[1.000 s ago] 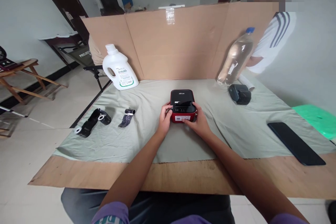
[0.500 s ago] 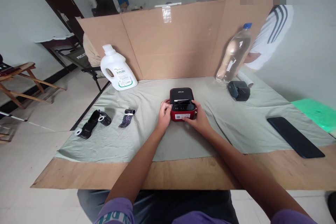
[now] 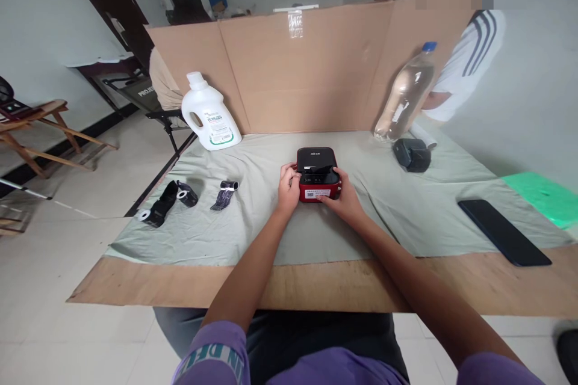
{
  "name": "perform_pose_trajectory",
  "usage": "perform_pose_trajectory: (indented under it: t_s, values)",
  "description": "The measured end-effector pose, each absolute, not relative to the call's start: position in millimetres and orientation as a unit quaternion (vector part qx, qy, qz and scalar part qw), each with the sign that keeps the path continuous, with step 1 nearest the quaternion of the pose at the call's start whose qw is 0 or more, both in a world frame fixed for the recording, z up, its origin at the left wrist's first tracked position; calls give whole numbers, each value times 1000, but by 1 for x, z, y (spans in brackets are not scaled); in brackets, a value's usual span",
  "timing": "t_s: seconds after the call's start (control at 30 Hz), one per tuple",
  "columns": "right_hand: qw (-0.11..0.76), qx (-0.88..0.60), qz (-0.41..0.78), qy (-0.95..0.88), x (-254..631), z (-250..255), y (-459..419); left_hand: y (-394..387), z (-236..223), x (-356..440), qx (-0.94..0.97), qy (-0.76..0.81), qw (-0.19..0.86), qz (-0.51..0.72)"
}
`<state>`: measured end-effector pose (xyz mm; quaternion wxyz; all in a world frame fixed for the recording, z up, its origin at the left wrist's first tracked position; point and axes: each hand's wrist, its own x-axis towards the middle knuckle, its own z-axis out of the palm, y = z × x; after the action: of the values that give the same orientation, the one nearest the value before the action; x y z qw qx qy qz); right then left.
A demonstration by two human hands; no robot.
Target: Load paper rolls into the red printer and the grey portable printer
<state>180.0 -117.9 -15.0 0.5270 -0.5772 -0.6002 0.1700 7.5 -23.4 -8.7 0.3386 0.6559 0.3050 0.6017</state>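
Viewpoint shifted slightly, box and hands hardly | wrinkled pale-green cloth point(image 3: 311, 240) bears, near its middle, red-and-black rounded plastic box point(image 3: 318, 178) | likely light, stiff, slick-topped; hold low by both sides | right hand point(image 3: 348, 198), left hand point(image 3: 288, 190) grasp opposite sides

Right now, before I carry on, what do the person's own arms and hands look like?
The left arm has a short purple fabric sleeve with a teal band of pale lettering, only partly readable. The right arm's plain-looking purple fabric sleeve is mostly cut off by the frame. Both forearms are bare; the left hand and right hand wear no gloves.
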Motion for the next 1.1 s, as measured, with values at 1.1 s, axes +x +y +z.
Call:
perform_pose_trajectory:
  t_s: [1.1]
  values:
    - [521, -573, 179, -606, 186, -24, -116, -38, -13, 10, 658, 312, 220, 649]
